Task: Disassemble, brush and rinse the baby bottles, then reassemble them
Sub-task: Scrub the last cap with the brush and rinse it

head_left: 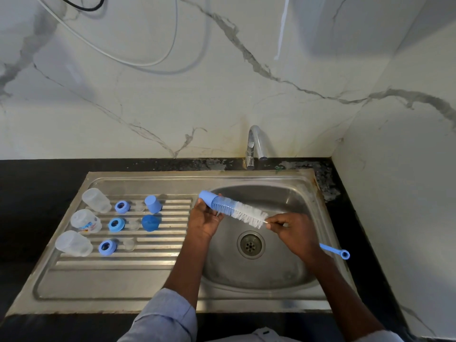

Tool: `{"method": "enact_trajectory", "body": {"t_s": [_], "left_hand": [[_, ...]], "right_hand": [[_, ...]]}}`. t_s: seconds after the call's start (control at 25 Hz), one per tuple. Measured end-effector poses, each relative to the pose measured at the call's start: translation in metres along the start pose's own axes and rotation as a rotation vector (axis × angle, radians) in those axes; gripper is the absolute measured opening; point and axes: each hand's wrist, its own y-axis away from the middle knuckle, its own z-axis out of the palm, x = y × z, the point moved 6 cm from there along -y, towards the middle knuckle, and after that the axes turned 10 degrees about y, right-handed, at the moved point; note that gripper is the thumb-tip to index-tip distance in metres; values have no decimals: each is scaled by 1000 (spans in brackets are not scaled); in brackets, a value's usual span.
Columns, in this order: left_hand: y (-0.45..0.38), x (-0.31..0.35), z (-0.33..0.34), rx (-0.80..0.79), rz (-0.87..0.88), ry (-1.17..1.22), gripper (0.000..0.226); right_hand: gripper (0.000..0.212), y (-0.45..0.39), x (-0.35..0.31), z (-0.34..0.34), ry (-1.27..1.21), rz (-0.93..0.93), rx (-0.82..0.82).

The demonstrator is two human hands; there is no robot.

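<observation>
The blue cap (208,199) sits over the sink bowl (291,201), with the white bottle brush (243,214) poked into its open end. The left hand (204,222) has its fingers curled round the cap. The right hand (292,233) has its fingers pinching the brush stem just past the bristles; the blue handle (335,251) sticks out behind that hand. Left of the left fingers, on the draining board (118,275), lie three clear bottles (74,243), three blue rings (116,224), and two more caps (153,204).

Walls: white marble wall (222,95) with grey veins, meeting in the right corner.
Counter: black countertop (37,193) against it.
Cables: white cable (138,62) hanging on it.
</observation>
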Motion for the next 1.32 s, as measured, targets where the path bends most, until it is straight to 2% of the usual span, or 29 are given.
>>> {"method": "enact_trajectory", "body": {"t_s": [0.12, 0.24, 0.36, 0.44, 0.52, 0.8, 0.92, 1.0, 1.12, 1.2, 1.32], "left_hand": [[-1, 15, -4, 15, 53, 95, 21], [-1, 8, 3, 19, 24, -3, 9], [5, -7, 19, -38, -60, -70, 19], [8, -15, 27, -59, -110, -124, 22], [11, -18, 33, -89, -146, -103, 24], [16, -28, 39, -168, -182, -156, 27], [17, -30, 41, -131, -167, -256, 25], [21, -34, 48, -199, -173, -255, 20], [25, -39, 48, -155, -184, -243, 19], [26, -41, 48, -156, -191, -163, 21], [27, -43, 45, -140, -210, -103, 34]], "right_hand": [[15, 4, 18, -13, -64, 50, 90], [21, 9, 7, -12, -183, 18, 161], [29, 9, -31, 4, -114, -133, 168], [30, 4, -37, 3, -80, -99, 225], [30, 2, -39, 2, -73, -152, 265], [27, 5, -45, -1, -42, -251, 244], [27, 4, -46, -6, -5, -220, 288], [27, 9, -54, -3, 13, -266, 279], [27, 6, -56, -6, 20, -160, 281], [28, 8, -60, -6, 45, -185, 293], [28, 7, -56, -8, 47, -78, 261]]}}
